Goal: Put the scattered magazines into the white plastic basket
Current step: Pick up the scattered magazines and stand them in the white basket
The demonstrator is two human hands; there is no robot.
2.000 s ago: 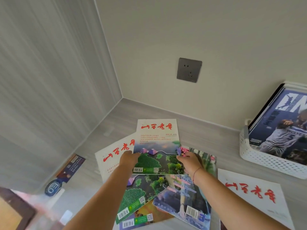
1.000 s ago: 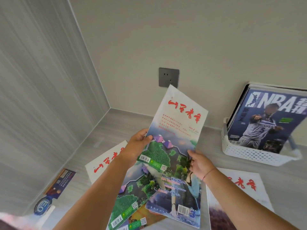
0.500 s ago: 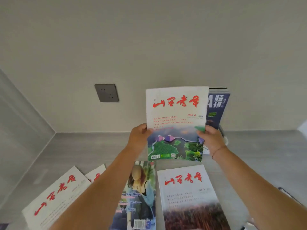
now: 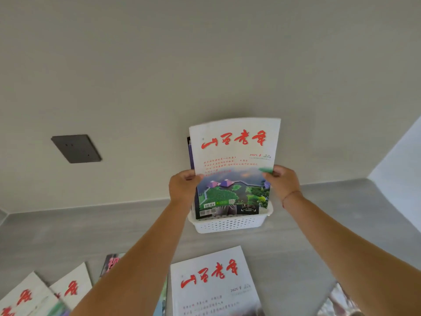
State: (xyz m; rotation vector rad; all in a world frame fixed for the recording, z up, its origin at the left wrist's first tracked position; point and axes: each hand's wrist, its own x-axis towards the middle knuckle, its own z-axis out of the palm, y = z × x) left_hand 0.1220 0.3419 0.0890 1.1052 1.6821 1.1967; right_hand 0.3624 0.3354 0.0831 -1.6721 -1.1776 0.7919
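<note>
I hold a white magazine with red characters and a green landscape picture (image 4: pixel 234 160) upright, its lower edge down inside the white plastic basket (image 4: pixel 230 224) against the far wall. My left hand (image 4: pixel 183 188) grips its left edge and my right hand (image 4: pixel 282 183) grips its right edge, both at mid-height. A dark magazine (image 4: pixel 189 153) stands behind it in the basket, mostly hidden. On the grey surface near me lie another white red-lettered magazine (image 4: pixel 214 286), two overlapping ones at the lower left (image 4: pixel 45 293), and a pinkish one (image 4: pixel 111 263) partly under my left arm.
A dark wall socket (image 4: pixel 76 148) sits on the wall to the left of the basket. A colourful magazine corner (image 4: pixel 339 302) shows at the lower right. The grey surface (image 4: pixel 68 236) meets walls at the back and at both sides.
Both hands have carried the magazine forward and down, so its lower edge now sits in the basket in front of the dark magazine. The view has turned right, centring the basket.
</note>
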